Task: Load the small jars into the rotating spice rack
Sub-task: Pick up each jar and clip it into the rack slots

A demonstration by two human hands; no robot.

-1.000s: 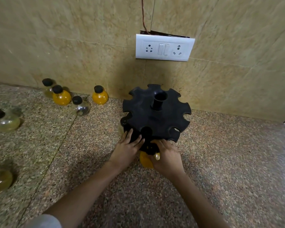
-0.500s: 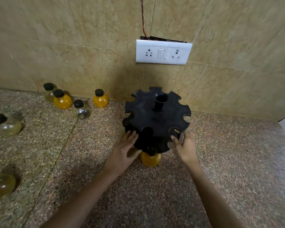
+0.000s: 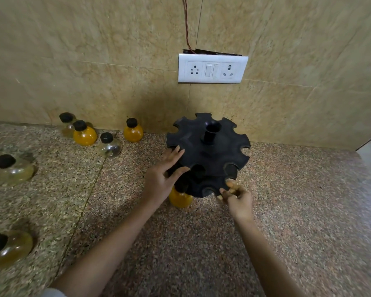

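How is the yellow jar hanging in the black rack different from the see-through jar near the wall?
The yellow jar is full of orange-yellow stuff; the see-through jar looks nearly empty. The yellow jar sits in the rack, its cap tucked under the rack's edge, while the see-through jar stands free on the counter with its cap in plain view. Both are round-bellied with black caps.

Speckled granite counter (image 3: 287,221) being occupied by jars and a rack.
The black spice rack (image 3: 208,155) is being carried near the wall, six loose jars (image 3: 84,135) being kept leftward, some seemingly empty.
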